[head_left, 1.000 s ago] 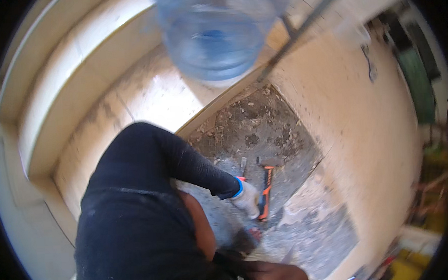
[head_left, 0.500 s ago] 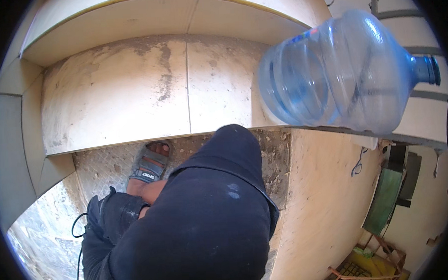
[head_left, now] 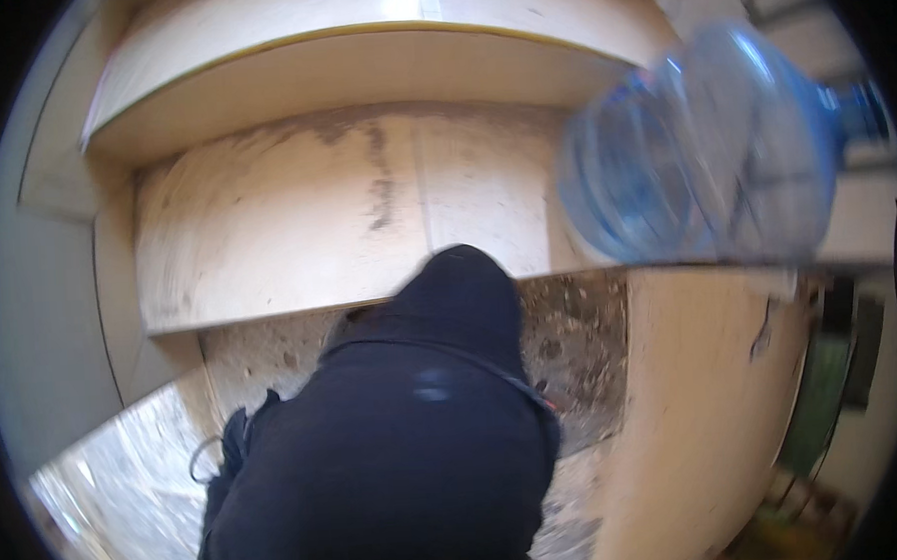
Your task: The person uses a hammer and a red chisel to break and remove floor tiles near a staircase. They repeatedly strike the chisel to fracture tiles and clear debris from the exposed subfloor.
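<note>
Dark sleeve (head_left: 396, 462) filling the foreground, blue water bottle (head_left: 703, 159) on pale step (head_left: 296, 227), hands and fingers hidden

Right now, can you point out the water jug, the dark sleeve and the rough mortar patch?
water jug (head_left: 703, 149), head view, middle of its clear blue body
dark sleeve (head_left: 396, 462), head view, broad middle of the fabric
mortar patch (head_left: 572, 355), head view, bare grey area right of the sleeve

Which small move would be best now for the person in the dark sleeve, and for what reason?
Probably draw the dark sleeve back a little, so the hands show again. It fills the lower middle of the view and hides both hands and much of the rough grey patch beneath. The big blue water bottle lies on its side on the step at the upper right, blurred.
</note>
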A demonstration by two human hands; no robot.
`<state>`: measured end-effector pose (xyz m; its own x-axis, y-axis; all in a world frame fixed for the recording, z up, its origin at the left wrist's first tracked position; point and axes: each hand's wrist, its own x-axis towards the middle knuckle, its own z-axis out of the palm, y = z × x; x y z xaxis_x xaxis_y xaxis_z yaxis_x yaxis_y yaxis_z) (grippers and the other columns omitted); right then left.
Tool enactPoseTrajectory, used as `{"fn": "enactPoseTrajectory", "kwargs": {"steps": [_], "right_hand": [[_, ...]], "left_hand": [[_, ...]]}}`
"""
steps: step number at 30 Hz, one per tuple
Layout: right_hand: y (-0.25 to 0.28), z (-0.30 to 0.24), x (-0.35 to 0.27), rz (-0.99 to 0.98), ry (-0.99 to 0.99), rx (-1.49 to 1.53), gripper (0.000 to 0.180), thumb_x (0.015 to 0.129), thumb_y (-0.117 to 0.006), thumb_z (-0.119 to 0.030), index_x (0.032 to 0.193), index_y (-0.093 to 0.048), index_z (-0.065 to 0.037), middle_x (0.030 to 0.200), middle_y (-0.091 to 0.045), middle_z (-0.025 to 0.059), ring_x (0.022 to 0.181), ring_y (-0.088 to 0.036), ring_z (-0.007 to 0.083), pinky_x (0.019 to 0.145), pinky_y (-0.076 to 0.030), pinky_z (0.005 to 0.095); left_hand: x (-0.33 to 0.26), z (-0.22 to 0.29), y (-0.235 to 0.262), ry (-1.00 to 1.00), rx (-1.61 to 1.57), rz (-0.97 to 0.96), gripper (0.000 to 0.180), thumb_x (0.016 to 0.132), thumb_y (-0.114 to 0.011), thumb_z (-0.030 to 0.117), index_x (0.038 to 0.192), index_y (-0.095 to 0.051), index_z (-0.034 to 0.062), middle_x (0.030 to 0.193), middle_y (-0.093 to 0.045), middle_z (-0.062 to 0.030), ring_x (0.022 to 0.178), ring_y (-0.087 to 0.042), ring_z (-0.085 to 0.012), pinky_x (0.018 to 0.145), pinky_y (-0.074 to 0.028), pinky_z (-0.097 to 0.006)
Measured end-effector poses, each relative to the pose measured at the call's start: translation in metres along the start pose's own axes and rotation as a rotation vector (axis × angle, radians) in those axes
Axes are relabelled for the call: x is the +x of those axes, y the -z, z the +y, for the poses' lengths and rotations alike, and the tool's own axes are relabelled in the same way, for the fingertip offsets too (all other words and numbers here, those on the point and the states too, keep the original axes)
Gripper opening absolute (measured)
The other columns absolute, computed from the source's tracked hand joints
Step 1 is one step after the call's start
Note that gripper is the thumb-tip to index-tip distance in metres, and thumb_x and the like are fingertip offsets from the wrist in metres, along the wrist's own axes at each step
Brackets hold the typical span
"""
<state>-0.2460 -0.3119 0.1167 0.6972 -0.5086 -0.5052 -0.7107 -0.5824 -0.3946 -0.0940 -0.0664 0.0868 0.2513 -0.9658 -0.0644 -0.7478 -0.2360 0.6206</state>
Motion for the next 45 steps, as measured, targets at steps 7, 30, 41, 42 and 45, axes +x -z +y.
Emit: {"fn": "enactPoseTrajectory", "kwargs": {"steps": [7, 30, 41, 42, 45], "right_hand": [[-0.066, 0.019, 0.013, 0.124, 0.23, -0.051, 0.052, 0.093, -0.087, -0.029, 0.13, -0.071, 0.004, 0.12, -0.073, 0.0234, 0.114, -0.072, 0.0375, 0.101, -0.055, 0.0469], [-0.118, 0.003, 0.081, -0.278, -0.086, 0.636, 0.023, 0.097, -0.078, -0.017, 0.107, -0.065, -0.001, 0.08, -0.065, 0.0038, 0.059, -0.063, 0.0143, 0.053, -0.053, 0.0332], [-0.085, -0.021, 0.076, -0.207, -0.1, 0.695, 0.019, 0.099, -0.079, -0.018, 0.1, -0.066, -0.005, 0.076, -0.063, 0.0017, 0.056, -0.06, 0.0127, 0.049, -0.049, 0.0312], [-0.074, -0.028, 0.075, -0.182, -0.057, 0.704, 0.017, 0.1, -0.079, -0.017, 0.101, -0.066, -0.005, 0.077, -0.063, 0.0019, 0.057, -0.06, 0.0126, 0.05, -0.049, 0.0309], [-0.037, -0.061, 0.068, 0.045, 0.085, 0.675, 0.016, 0.101, -0.077, -0.014, 0.107, -0.065, -0.005, 0.078, -0.064, 0.0026, 0.059, -0.06, 0.0123, 0.051, -0.049, 0.0307]], "left_hand": [[-0.015, -0.064, -0.063, 0.016, 0.285, -0.017, 0.03, 0.083, -0.08, 0.03, 0.111, -0.078, 0.0185, 0.121, -0.069, -0.0016, 0.122, -0.066, -0.0241, 0.102, -0.05, -0.043], [0.004, -0.123, 0.0, 0.139, 0.221, 0.31, 0.027, 0.081, -0.082, 0.027, 0.104, -0.074, 0.014, 0.101, -0.074, -0.0108, 0.103, -0.072, -0.0343, 0.093, -0.055, -0.046], [0.03, -0.158, 0.012, 0.596, -0.053, 0.694, 0.033, 0.09, -0.077, 0.02, 0.118, -0.072, 0.0047, 0.114, -0.073, -0.0226, 0.11, -0.069, -0.0458, 0.095, -0.055, -0.055], [0.032, -0.158, 0.017, 0.647, -0.093, 0.706, 0.032, 0.091, -0.076, 0.021, 0.119, -0.072, 0.0037, 0.115, -0.073, -0.0242, 0.111, -0.068, -0.047, 0.095, -0.055, -0.056], [0.034, -0.16, 0.031, 0.752, -0.181, 0.875, 0.025, 0.094, -0.073, 0.021, 0.113, -0.075, 0.0052, 0.11, -0.074, -0.026, 0.11, -0.07, -0.0481, 0.095, -0.057, -0.056]]}}
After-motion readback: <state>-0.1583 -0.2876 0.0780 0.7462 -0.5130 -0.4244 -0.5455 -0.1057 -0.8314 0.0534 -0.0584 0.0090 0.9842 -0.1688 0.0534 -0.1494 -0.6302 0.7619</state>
